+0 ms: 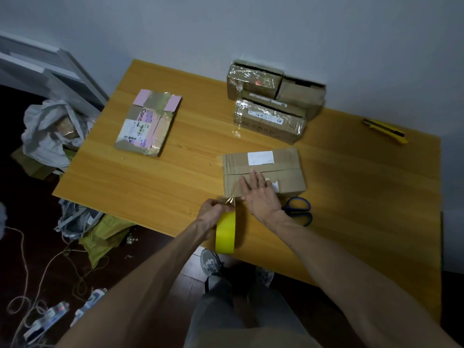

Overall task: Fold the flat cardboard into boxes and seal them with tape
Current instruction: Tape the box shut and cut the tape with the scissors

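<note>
Near the middle of the table (351,197) a box (278,169) is seen already folded up, its top flaps closed with a seam running across. It is being sealed: the right hand (259,195) is laid on its near side with the fingers straight and spread, nothing being held in its grip, and a strip of clear tape (232,200) is pressed down under it. The strip is stretched from the box's near edge to the yellow tape roll (225,233), which is held just off that edge in the closed grip of the left hand (212,212). The strip has not been cut. The scissors (300,210) lie just beside the box at the right wrist, and a utility knife (384,131) lies well apart at the far right. Against the wall a group of three boxes (270,116) is stacked; glossy tape is visible on two of them, so these are judged finished, while the third cannot be judged. To the left one piece of flat cardboard (148,125) is still unfolded, so at least one more box is judged left to fold and tape.
</note>
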